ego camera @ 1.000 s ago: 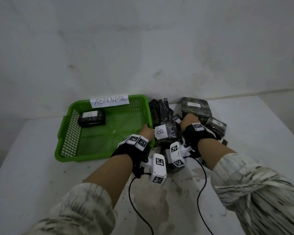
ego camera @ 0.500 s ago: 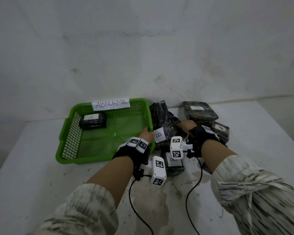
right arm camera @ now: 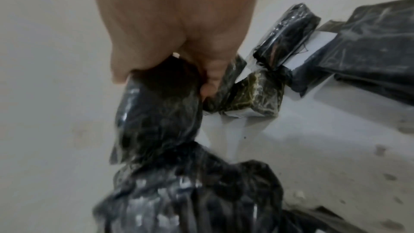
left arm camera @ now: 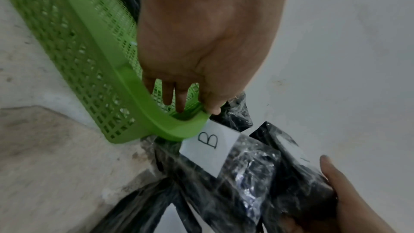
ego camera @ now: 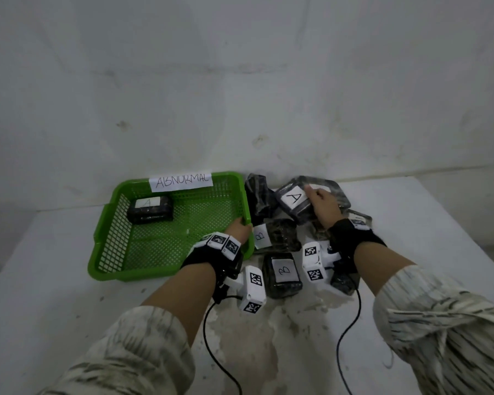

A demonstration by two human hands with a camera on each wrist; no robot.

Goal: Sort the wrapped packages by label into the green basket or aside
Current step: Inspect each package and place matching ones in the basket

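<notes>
Sorting dark wrapped packages on a white table (ego camera: 69, 280); step in hand looks like moving the A-labelled package (ego camera: 293, 202) over to the green basket (ego camera: 166, 273)

Basket sits left of the pile, tagged ABNORMAL on its far rim, one package marked A (ego camera: 150, 212) already lying in its far-left corner. So A goes in, B probably stays aside

Pile is just right of the basket, tight against its right wall. Two B packages show: one (ego camera: 277, 236) touching the basket's right rim, one (ego camera: 281, 275) nearer, between the wrists. More dark packages behind and right, labels mostly hidden

Right hand (ego camera: 322, 205) grips the A-labelled package at its right edge, thumb over the top, package tilted up off the pile, label facing the camera. Left hand (ego camera: 238, 228) holds the basket's right rim, fingers curled inside the wall, thumb outside, steadying it

To do it well: lift clear of the pile before swinging left, since the wrap is slick and crinkly and could drag neighbours. Keep the basket pinned. Set it down label-up beside the other A, not dropped from height

Risk: B package at the rim could get nudged in
</notes>
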